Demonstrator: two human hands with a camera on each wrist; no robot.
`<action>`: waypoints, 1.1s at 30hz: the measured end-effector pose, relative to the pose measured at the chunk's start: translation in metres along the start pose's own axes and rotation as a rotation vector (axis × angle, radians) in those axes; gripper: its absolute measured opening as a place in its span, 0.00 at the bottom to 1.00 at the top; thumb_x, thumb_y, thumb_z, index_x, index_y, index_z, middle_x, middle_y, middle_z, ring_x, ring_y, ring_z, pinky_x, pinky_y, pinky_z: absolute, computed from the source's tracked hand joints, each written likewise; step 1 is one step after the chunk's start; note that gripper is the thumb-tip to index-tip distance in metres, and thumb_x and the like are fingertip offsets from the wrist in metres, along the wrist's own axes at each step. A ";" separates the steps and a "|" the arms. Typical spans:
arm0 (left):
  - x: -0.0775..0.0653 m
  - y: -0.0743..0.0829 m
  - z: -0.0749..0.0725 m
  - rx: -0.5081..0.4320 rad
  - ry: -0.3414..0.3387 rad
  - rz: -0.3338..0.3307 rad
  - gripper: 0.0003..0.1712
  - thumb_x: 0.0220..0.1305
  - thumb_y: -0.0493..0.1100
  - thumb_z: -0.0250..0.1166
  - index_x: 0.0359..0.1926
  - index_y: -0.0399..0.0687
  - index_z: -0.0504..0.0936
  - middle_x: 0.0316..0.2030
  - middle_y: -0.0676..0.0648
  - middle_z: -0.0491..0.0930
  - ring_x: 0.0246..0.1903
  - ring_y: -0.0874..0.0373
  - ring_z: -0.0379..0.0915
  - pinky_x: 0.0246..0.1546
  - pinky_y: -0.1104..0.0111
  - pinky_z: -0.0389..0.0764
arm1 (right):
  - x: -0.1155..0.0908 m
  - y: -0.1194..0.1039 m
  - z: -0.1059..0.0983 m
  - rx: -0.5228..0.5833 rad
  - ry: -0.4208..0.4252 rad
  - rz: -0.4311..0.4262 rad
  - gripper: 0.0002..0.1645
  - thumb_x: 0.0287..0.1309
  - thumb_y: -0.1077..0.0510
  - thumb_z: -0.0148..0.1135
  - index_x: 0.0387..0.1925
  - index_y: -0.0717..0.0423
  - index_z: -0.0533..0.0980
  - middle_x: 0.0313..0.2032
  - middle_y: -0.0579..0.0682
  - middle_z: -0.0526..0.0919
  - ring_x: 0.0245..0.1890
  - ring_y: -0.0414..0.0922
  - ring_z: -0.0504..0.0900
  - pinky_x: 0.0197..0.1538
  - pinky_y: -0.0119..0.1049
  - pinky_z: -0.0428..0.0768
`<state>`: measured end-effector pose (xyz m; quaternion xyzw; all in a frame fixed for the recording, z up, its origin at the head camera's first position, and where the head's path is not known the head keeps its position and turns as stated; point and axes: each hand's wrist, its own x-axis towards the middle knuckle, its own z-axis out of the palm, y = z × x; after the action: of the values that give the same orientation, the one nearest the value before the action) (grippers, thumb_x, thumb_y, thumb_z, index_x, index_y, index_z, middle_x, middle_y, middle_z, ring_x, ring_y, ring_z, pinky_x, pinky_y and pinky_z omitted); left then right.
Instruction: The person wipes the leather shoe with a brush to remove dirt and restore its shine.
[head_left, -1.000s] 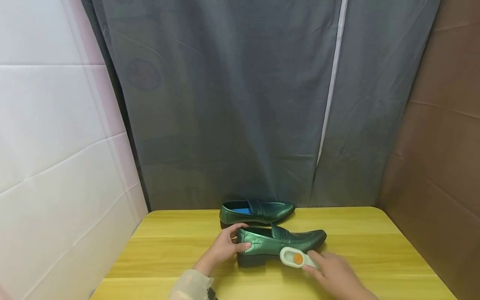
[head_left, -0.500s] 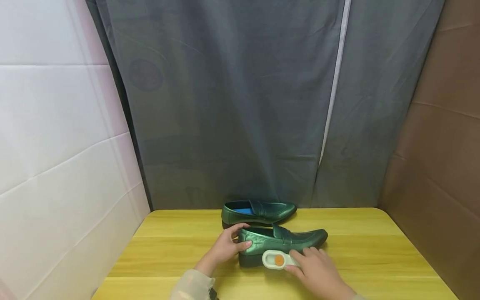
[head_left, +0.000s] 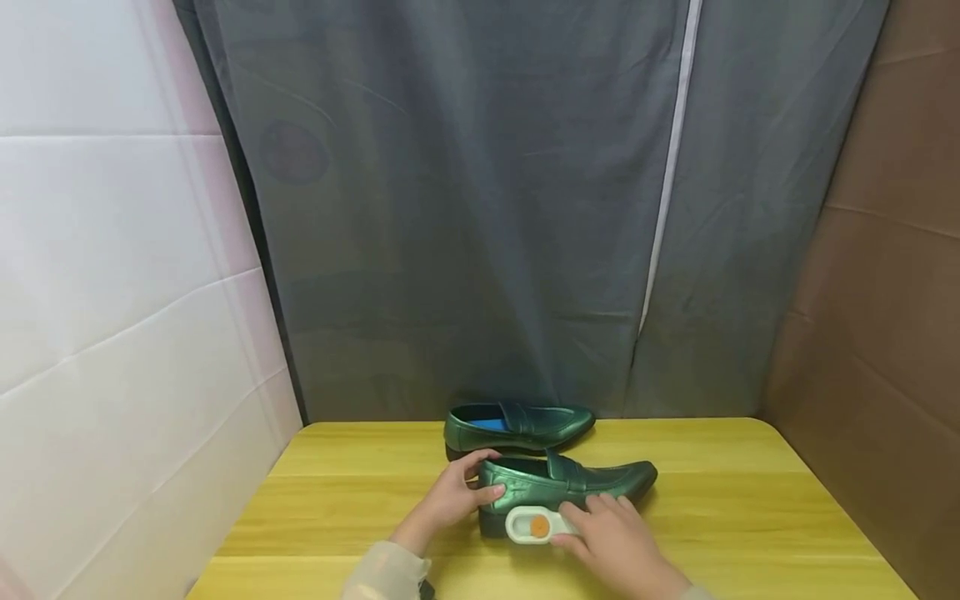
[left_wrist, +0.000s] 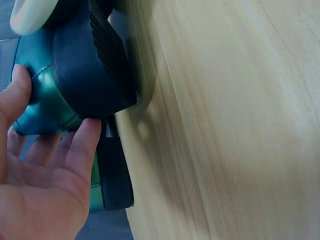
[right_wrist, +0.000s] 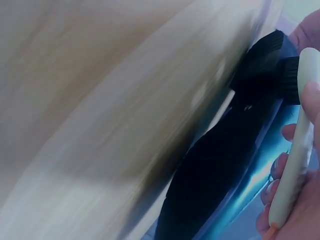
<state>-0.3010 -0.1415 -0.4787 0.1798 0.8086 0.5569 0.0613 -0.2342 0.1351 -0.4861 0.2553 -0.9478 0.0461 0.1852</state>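
Observation:
A metallic green loafer [head_left: 525, 487] lies on the table with its toe to the right. My left hand [head_left: 453, 497] grips it at the back, thumb on the near side, fingers behind the heel counter. In my right hand [head_left: 615, 537] is a pale shoe brush [head_left: 514, 525] with an orange spot, held by its handle. In the right wrist view the dark bristles [right_wrist: 290, 80] touch the loafer near its heel [right_wrist: 260, 65]. The left wrist view shows the black heel block [left_wrist: 90, 75] close up, with the brush's end [left_wrist: 31, 15] above it.
The matching green loafer [head_left: 555, 423], with a blue insole, stands right behind the held one. A yellow wood-grain table [head_left: 360, 533] bears both. Grey cloth [head_left: 450, 208] hangs at the back, white cloth [head_left: 135, 250] on the left, brown cloth [head_left: 877, 317] on the right.
My right hand has moved the brush leftward along the loafer's lower side, from mid-sole to the heel. My left hand keeps its grip, and the loafer stays in place.

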 end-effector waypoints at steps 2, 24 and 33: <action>0.000 0.000 0.001 0.000 0.000 0.003 0.30 0.64 0.42 0.71 0.65 0.42 0.74 0.62 0.34 0.75 0.60 0.40 0.76 0.49 0.58 0.83 | 0.004 -0.005 0.001 0.006 -0.011 -0.011 0.25 0.64 0.25 0.49 0.43 0.36 0.77 0.26 0.38 0.72 0.31 0.40 0.72 0.36 0.38 0.68; -0.003 -0.002 0.004 0.033 0.034 -0.018 0.31 0.62 0.45 0.73 0.63 0.41 0.75 0.62 0.36 0.76 0.60 0.40 0.76 0.53 0.55 0.83 | 0.020 -0.041 0.008 0.030 -0.076 -0.037 0.31 0.65 0.24 0.43 0.47 0.38 0.79 0.29 0.42 0.78 0.31 0.43 0.73 0.35 0.40 0.69; -0.002 0.004 0.004 0.108 0.063 -0.034 0.30 0.63 0.53 0.71 0.62 0.45 0.78 0.62 0.39 0.77 0.62 0.34 0.73 0.60 0.44 0.77 | 0.025 -0.046 0.004 -0.005 -0.036 -0.040 0.28 0.66 0.25 0.44 0.45 0.37 0.77 0.28 0.42 0.76 0.32 0.44 0.74 0.36 0.40 0.70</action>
<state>-0.2973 -0.1374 -0.4769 0.1512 0.8419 0.5169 0.0355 -0.2322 0.0832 -0.4809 0.2747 -0.9458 0.0353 0.1695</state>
